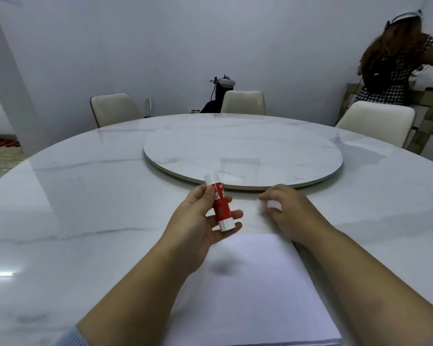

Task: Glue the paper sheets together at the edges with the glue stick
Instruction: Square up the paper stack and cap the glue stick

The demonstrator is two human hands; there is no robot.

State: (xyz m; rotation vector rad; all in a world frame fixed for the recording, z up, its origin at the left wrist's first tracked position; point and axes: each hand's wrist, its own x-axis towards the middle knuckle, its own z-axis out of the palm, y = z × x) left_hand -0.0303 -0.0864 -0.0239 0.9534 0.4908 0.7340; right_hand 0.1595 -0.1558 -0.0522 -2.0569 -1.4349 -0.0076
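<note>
One glue stick (219, 203) is pinched upright, cap tilted away, between the left hand's (200, 218) thumb and fingers, above the paper sheets' (255, 283) far end. Just right of it, the right hand's (288, 211) fingers are curled loosely over the sheets' far edge; whether the paper is gripped cannot be told.

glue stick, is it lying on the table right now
No, the left hand holds the glue stick up off the marble table, with its white cap on.

Dim, bluish light (edges fisheye-warped)
</note>
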